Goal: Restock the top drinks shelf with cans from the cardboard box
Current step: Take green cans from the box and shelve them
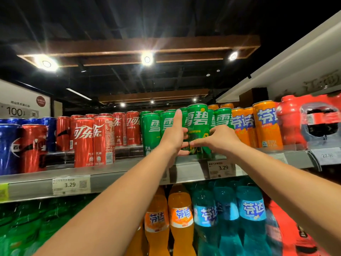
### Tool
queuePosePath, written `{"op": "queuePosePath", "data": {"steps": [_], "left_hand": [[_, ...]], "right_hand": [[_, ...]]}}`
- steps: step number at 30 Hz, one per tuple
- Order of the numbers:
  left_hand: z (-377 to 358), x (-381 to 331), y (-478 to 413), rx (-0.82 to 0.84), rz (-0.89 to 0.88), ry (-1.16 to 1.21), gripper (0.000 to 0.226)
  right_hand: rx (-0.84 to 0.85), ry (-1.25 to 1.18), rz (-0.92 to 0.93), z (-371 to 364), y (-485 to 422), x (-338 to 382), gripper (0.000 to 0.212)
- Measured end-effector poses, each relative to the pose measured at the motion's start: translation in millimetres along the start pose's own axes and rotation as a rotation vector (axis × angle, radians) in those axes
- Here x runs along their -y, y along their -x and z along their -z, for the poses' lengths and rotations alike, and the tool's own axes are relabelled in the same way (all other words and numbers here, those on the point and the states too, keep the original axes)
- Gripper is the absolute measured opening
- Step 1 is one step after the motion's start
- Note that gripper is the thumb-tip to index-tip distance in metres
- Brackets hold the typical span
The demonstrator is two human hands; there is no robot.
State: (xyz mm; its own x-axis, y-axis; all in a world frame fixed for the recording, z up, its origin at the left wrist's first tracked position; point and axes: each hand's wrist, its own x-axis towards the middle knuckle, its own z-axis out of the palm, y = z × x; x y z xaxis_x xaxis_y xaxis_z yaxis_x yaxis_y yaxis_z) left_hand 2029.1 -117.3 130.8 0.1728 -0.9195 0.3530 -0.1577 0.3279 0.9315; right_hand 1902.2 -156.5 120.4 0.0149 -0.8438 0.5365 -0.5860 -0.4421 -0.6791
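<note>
A tall green can (198, 119) stands upright at the front edge of the top shelf (129, 174), among other green cans (151, 130). My left hand (174, 135) holds its left side, thumb raised, fingers curled round the lower front. My right hand (219, 137) grips the can's right side, and its fingertips meet the left hand's fingers low on the can. The cardboard box is out of view.
On the same shelf, left to right, stand blue cans (8, 148), red cans (94, 141) and orange cans (265, 124); a red multipack (310, 124) sits at the far right. Price tags (71, 184) line the shelf edge. Orange and blue bottles (181, 217) fill the shelf below.
</note>
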Motion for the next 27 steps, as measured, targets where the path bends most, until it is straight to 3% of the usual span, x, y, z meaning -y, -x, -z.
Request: {"op": "queuePosePath", "data": {"steps": [27], "left_hand": [[-92.6,-9.3,-5.6,0.051,0.015,-0.044,0.079]], "right_hand": [[-0.001,-0.075,-0.005,60.4,-27.8,-62.8,0.043]]}}
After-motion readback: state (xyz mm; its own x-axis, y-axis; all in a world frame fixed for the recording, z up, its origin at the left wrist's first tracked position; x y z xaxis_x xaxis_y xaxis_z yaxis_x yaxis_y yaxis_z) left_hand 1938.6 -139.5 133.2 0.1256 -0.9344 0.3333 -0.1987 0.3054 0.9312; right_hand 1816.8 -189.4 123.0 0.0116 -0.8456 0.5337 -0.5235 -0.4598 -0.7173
